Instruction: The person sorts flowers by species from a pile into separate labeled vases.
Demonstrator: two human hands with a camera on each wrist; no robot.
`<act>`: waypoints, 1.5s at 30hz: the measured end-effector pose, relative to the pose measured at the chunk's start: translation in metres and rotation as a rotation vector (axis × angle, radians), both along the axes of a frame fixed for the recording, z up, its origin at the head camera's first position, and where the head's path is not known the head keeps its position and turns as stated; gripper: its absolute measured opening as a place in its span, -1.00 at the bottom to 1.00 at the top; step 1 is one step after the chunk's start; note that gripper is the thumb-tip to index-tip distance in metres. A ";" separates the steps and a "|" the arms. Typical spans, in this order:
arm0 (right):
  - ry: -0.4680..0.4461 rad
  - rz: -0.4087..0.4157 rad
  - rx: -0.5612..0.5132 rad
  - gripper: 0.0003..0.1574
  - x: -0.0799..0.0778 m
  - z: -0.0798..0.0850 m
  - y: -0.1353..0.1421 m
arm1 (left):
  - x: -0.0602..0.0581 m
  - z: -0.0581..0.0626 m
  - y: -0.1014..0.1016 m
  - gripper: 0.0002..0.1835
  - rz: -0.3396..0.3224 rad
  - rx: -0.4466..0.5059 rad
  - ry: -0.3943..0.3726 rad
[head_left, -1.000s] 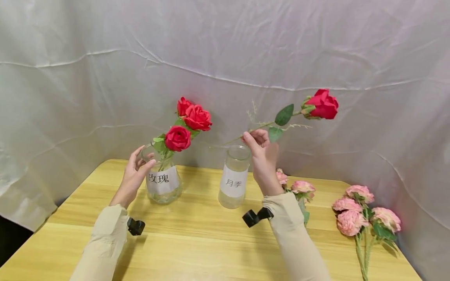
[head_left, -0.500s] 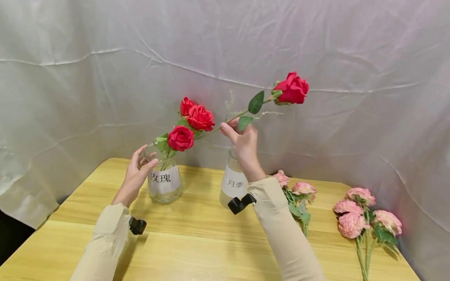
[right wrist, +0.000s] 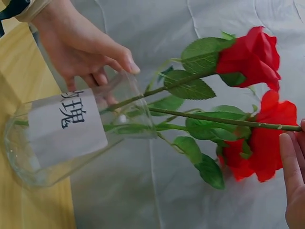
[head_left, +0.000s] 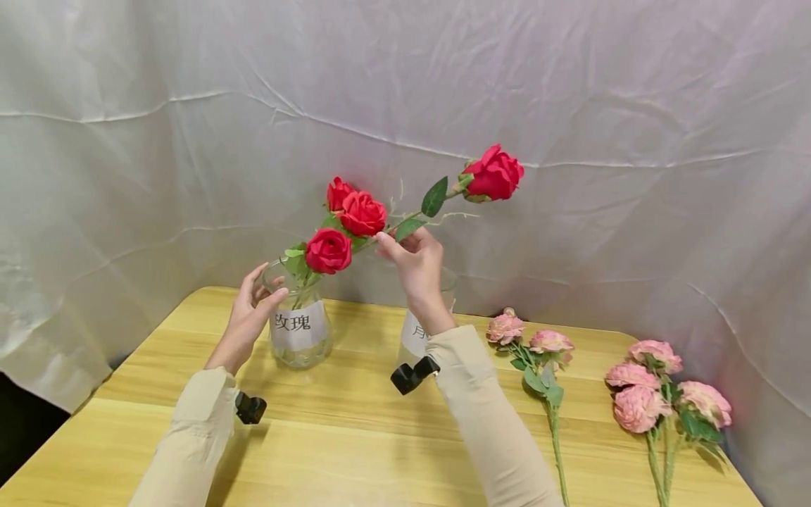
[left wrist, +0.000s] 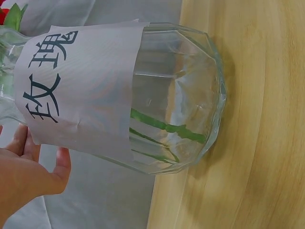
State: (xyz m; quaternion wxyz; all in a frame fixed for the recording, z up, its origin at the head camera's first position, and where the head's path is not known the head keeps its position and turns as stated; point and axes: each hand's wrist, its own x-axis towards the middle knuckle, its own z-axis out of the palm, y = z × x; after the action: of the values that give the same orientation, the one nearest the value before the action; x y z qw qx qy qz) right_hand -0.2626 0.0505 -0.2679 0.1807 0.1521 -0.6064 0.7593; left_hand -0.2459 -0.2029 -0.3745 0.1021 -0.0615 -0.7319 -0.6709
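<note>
A clear glass vase (head_left: 301,329) with a paper label stands on the table, several-sided at its base. Three red roses (head_left: 329,251) lean to the right out of its mouth, and green stems show through its glass in the left wrist view. My left hand (head_left: 247,310) holds the vase near its neck, thumb in front. Between thumb and fingers my right hand (head_left: 418,266) pinches the stem of another red rose (head_left: 495,174), its bloom tilted up to the right. In the right wrist view, that rose's stem (right wrist: 224,120) points into the vase mouth.
A second labelled glass vase (head_left: 413,339) stands to the right, partly hidden behind my right hand and wrist. Pink flowers (head_left: 551,342) lie on the table (head_left: 317,458) right of my arm, and more pink flowers (head_left: 641,407) lie farther right. A grey curtain (head_left: 405,84) hangs behind.
My right hand has moved left with the rose, from above the second vase toward the vase with the roses. My left hand stays at its vase.
</note>
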 end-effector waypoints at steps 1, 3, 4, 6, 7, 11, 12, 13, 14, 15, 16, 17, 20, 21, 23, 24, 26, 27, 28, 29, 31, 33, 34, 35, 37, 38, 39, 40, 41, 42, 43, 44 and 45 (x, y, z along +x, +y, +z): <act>0.002 -0.003 -0.005 -0.82 0.000 -0.001 -0.002 | 0.000 0.000 0.000 -0.17 0.000 -0.001 0.001; 0.023 -0.014 -0.011 -0.81 0.000 -0.004 -0.006 | 0.000 0.000 0.000 -0.17 -0.001 0.000 0.001; 0.034 -0.023 -0.009 -0.80 0.001 -0.005 -0.007 | 0.000 0.000 -0.001 -0.17 0.000 0.000 0.002; 0.061 -0.049 -0.003 -0.81 0.001 -0.007 -0.011 | 0.000 0.000 -0.001 -0.16 -0.001 0.001 0.000; 0.076 -0.061 0.001 -0.83 0.001 -0.009 -0.013 | 0.000 0.000 0.000 -0.16 -0.002 0.001 -0.002; 0.103 -0.075 0.016 -0.81 0.003 -0.013 -0.019 | -0.001 -0.001 0.000 -0.16 -0.002 0.001 -0.008; 0.104 -0.073 0.020 -0.81 0.004 -0.015 -0.020 | 0.000 -0.001 0.001 -0.16 0.000 0.002 -0.009; 0.105 -0.070 0.022 -0.81 0.004 -0.015 -0.022 | -0.001 -0.001 0.001 -0.17 0.002 0.001 -0.008; 0.106 -0.069 0.027 -0.80 0.005 -0.016 -0.023 | -0.001 -0.001 0.001 -0.17 0.002 0.002 -0.007; 0.105 -0.068 0.030 -0.81 0.005 -0.017 -0.024 | -0.001 -0.001 0.002 -0.17 0.003 0.002 -0.007; 0.102 -0.068 0.035 -0.81 0.005 -0.018 -0.026 | -0.001 -0.001 0.002 -0.17 0.004 0.004 -0.005; 0.100 -0.070 0.039 -0.81 0.004 -0.019 -0.027 | -0.001 -0.001 0.002 -0.17 0.005 0.005 -0.004; 0.095 -0.067 0.046 -0.84 0.004 -0.023 -0.031 | -0.001 -0.002 0.003 -0.18 0.008 0.009 -0.003; 0.093 -0.063 0.046 -0.85 0.003 -0.024 -0.032 | -0.001 -0.001 0.003 -0.18 0.008 0.009 -0.002; 0.089 -0.060 0.044 -0.89 0.003 -0.026 -0.035 | -0.002 -0.001 0.003 -0.18 0.009 0.011 -0.001; 0.089 -0.058 0.042 -0.90 0.003 -0.027 -0.037 | -0.002 -0.001 0.003 -0.18 0.009 0.012 0.000; 0.091 -0.057 0.039 -0.93 0.004 -0.029 -0.041 | -0.002 -0.001 0.003 -0.18 0.009 0.010 0.000; 0.093 -0.059 0.039 -0.94 0.004 -0.030 -0.043 | -0.001 -0.001 0.003 -0.18 0.009 0.009 0.000; 0.096 -0.061 0.039 -0.95 0.004 -0.031 -0.044 | -0.001 -0.002 0.003 -0.18 0.009 0.008 0.000; 0.101 -0.061 0.040 -0.95 0.005 -0.032 -0.046 | -0.001 -0.002 0.003 -0.18 0.009 0.008 0.000; 0.112 -0.067 0.050 -0.95 0.005 -0.033 -0.049 | -0.001 -0.002 0.002 -0.17 0.010 0.004 -0.001; 0.117 -0.076 0.060 -0.95 0.006 -0.034 -0.051 | -0.001 -0.002 0.003 -0.18 0.008 0.004 0.001; 0.120 -0.081 0.070 -0.95 0.006 -0.035 -0.052 | -0.001 -0.002 0.003 -0.18 0.008 0.004 0.002; 0.117 -0.088 0.081 -0.95 0.005 -0.035 -0.053 | -0.001 -0.002 0.003 -0.18 0.007 0.004 0.003; 0.106 -0.095 0.098 -0.95 0.005 -0.037 -0.055 | -0.001 -0.003 0.003 -0.18 0.007 0.004 0.004; 0.094 -0.092 0.104 -0.95 0.005 -0.038 -0.056 | -0.002 -0.003 0.003 -0.18 0.007 0.006 0.005; 0.082 -0.090 0.108 -0.95 0.005 -0.039 -0.057 | -0.002 -0.003 0.003 -0.18 0.008 0.007 0.005; 0.074 -0.086 0.114 -0.94 0.005 -0.041 -0.058 | -0.002 -0.003 0.003 -0.17 0.009 0.007 0.004; 0.057 -0.081 0.112 -0.94 0.005 -0.043 -0.060 | -0.002 -0.004 0.003 -0.17 0.009 0.007 0.002; 0.046 -0.076 0.111 -0.94 0.005 -0.045 -0.061 | -0.002 -0.004 0.003 -0.17 0.010 0.008 0.001; 0.037 -0.072 0.107 -0.95 0.005 -0.047 -0.062 | -0.002 -0.004 0.003 -0.17 0.009 0.008 0.000; 0.030 -0.069 0.105 -0.96 0.005 -0.048 -0.064 | -0.002 -0.004 0.003 -0.17 0.007 0.009 -0.001; 0.027 -0.068 0.100 -0.96 0.004 -0.050 -0.065 | -0.002 -0.004 0.003 -0.17 0.006 0.010 0.000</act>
State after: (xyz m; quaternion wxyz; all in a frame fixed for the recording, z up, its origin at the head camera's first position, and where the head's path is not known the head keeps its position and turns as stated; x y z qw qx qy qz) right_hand -0.2582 -0.0143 -0.3176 0.2067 0.1503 -0.6459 0.7194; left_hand -0.2480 -0.2003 -0.3780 0.1042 -0.0587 -0.7288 -0.6742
